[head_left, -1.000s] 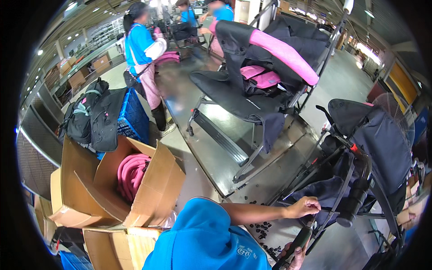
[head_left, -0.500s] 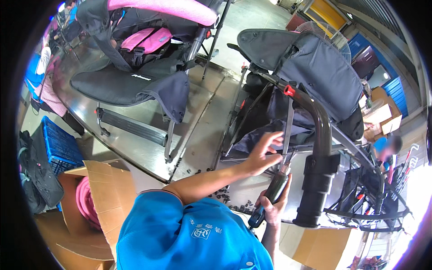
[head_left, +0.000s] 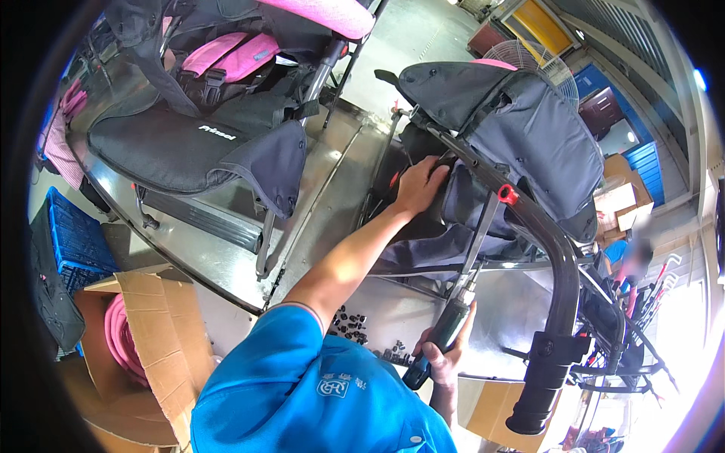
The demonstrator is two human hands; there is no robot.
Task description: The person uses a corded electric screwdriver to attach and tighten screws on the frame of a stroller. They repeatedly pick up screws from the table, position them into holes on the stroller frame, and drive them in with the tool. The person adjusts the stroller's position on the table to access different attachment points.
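My right hand (head_left: 444, 361) is wrapped round a dark power screwdriver (head_left: 448, 323), its metal nose pointing up at a flat strut on the stroller. My left hand (head_left: 420, 187) reaches to the side of the dark stroller (head_left: 529, 143), beside its frame tube and fabric. The fingers are bent in there and their tips are partly hidden, so what they hold cannot be made out. A curved handlebar (head_left: 557, 272) with a black grip and a red collar (head_left: 508, 195) comes down to the right of the screwdriver.
On the left of the metal table (head_left: 317, 189) stands another stroller (head_left: 189, 147) with pink straps. Small black parts (head_left: 349, 323) lie near the table's front edge. A cardboard box (head_left: 170, 340) with pink rolls and a blue crate (head_left: 75, 234) are at left; a fan (head_left: 559, 75) stands behind.
My left hand has moved up and away from the screwdriver's tip to the stroller's side. My right hand still holds the screwdriver, slightly lower and further left. The whole view has shifted a little.
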